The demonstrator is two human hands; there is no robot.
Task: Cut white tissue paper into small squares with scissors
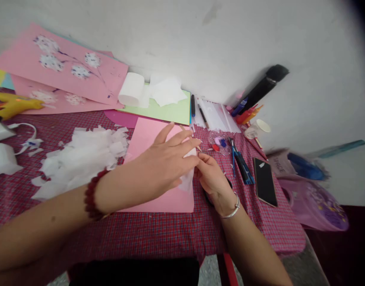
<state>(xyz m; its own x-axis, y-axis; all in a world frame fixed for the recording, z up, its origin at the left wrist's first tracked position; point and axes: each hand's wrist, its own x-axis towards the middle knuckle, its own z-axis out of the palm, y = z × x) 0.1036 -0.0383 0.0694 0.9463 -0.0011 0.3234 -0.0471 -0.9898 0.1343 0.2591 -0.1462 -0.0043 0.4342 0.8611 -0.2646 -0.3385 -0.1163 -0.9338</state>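
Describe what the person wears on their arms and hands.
Both forearms are bare, with no sleeves in view. The left wrist carries a dark red bead bracelet; the right wrist carries a thin silver bangle. No gloves on the left hand or right hand; any rings cannot be made out.

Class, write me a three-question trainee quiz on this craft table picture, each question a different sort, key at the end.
1. True or false: the left hand lies over the pink sheet.
2. Which wrist wears the silver bangle: A left, B right?
3. Fill in: the white tissue roll lies on a ___ sheet.
Key: 1 true; 2 B; 3 green.
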